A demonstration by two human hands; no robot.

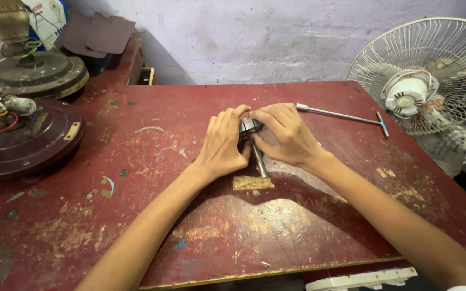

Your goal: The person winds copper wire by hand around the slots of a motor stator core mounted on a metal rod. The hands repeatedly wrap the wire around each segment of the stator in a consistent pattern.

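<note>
Standing on worn red table (pixel 308 226), largest first: brown fan motor housing (pixel 25 137) far left, white table fan (pixel 424 75) far right. Left hand (pixel 223 144) and right hand (pixel 286 134) both in closed grip on small metal part with shaft (pixel 255 145) at table centre. T-handle wrench (pixel 346 116) lies just beyond right hand.

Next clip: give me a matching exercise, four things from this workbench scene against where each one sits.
Things:
1. small metal part with shaft
2. T-handle wrench
3. table fan
4. ceiling fan motor housings

Places:
A. far left of the bench
B. off the bench's right end
C. between left hand and right hand
D. lying on the red table behind the right hand

Pairs: 1-C, 2-D, 3-B, 4-A
</note>
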